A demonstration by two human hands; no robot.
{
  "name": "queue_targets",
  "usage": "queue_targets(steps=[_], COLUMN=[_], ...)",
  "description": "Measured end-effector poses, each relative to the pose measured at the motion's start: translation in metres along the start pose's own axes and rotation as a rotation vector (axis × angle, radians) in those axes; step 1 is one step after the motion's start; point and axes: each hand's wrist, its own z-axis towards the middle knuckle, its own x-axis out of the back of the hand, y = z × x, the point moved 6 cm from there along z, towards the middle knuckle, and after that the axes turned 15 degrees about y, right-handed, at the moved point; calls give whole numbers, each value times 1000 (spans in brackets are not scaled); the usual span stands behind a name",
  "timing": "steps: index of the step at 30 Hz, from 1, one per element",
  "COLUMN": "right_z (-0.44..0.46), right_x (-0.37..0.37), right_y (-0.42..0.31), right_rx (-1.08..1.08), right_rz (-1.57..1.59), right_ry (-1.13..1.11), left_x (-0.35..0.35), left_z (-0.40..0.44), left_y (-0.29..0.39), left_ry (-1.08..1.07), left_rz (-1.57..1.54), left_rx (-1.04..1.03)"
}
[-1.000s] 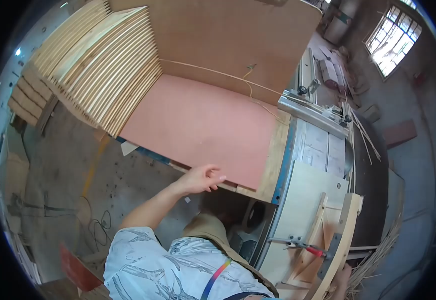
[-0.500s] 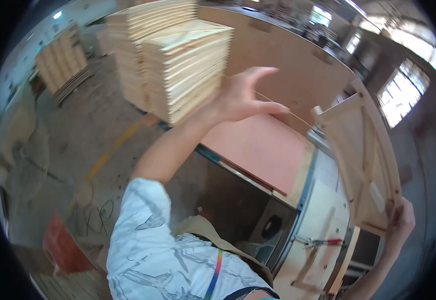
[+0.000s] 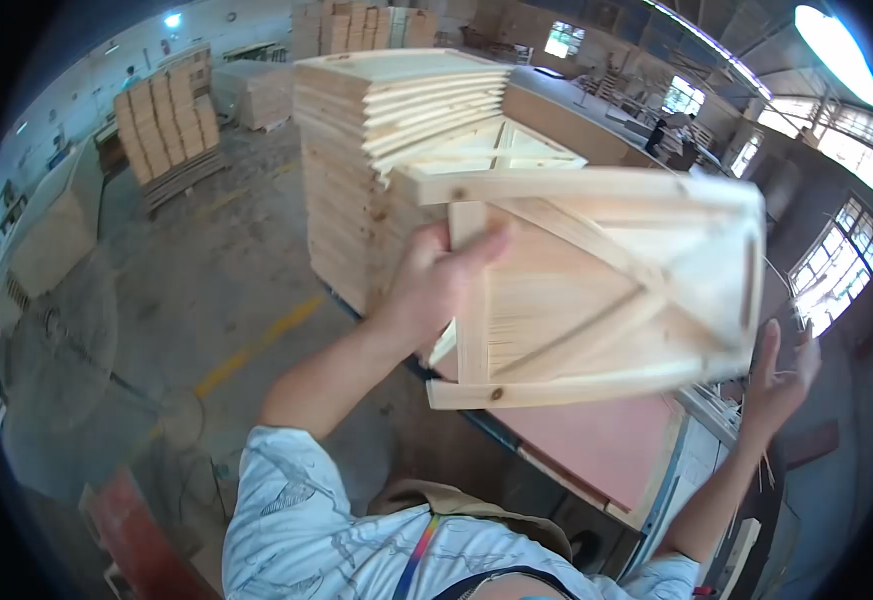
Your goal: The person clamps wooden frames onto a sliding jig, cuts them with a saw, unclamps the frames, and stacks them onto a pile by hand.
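A pale wooden panel with an X-shaped brace (image 3: pixel 557 290) is held up in front of me, tilted over the bench. My left hand (image 3: pixel 437 280) grips the frame at its left end, thumb over the front face. Close to the panel's right end, my right hand (image 3: pixel 785 385) has its thumb and fingers apart, with nothing visible in it. Just beyond the panel rises a tall stack of similar wooden panels (image 3: pixel 342 190), partly hidden by the held one.
Below the panel lies a pink board (image 3: pixel 597 450) on the bench. A red object (image 3: pixel 142 535) stands at lower left, near a floor fan (image 3: pixel 77 330). More stacked wood (image 3: pixel 167 120) sits farther back on the left, past a yellow floor line (image 3: pixel 257 345).
The panel has moved from the right side to the middle, before the stack. My left hand has closed on its left end. My right hand has let go of it.
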Motion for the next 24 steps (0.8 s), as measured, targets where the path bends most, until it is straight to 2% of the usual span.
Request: queue_targets(steps=[1,2,3,4,5,6,7,8,9,11,13,14,16,19,20,21,22,24], right_z=[-24,-47,-59,-84,-82,-84,-84,-93,-94,-124,-136,-141,-156,-151,-146,-162,-164,-168], right_x=[-33,-84,-120,-178,-215,-262,-301,-342,-365,-435,-463,-474,-488,-482,-490,-533,-534,-534], right_y=[14,24,-20,-31,-63,-74,-88,-95,-104,-108,-125,-134,-142,-156,-149,-129,-135,-148], right_rx=[-315,-453,-762,-1082,-1271,-1200,-1186,-1211,-1162,-1159,-1118,-1117,-1182,-1147,-1000,-622,-817,-1247], right_rz=[105,358,665,914,919,1016,994,1023,887,967,970,978,843,787,530,587,709,913], right_ry=[-49,-218,-218,-393,-386,-305,-339,-423,-521,-511,-626,-628,-635,-597,-768,-692,-731,-738], left_x=[8,18,23,28,34,41,50,56,64,85,113,122,133,144,147,146,143,147], left_z=[15,27,42,60,76,91,99,104,106,112,120,126,132,142,143,144,142,146], left_y=[2,4,-4,-17,-27,-30,-30,-27,-25,-22,-38,-44,-53,-63,-62,-58,-51,-53], left_ry=[77,164,162,170,180,220,221,111,0,-93,23,147,212,290,303,306,342,357], left_rz=[-109,-216,-209,-178,-148,-115,-115,-175,-234,-216,0,5,70,180,234,264,266,291], left_rx=[2,8,14,27,41,42,48,114,180,182,197,202,190,129,69,68,91,-10])
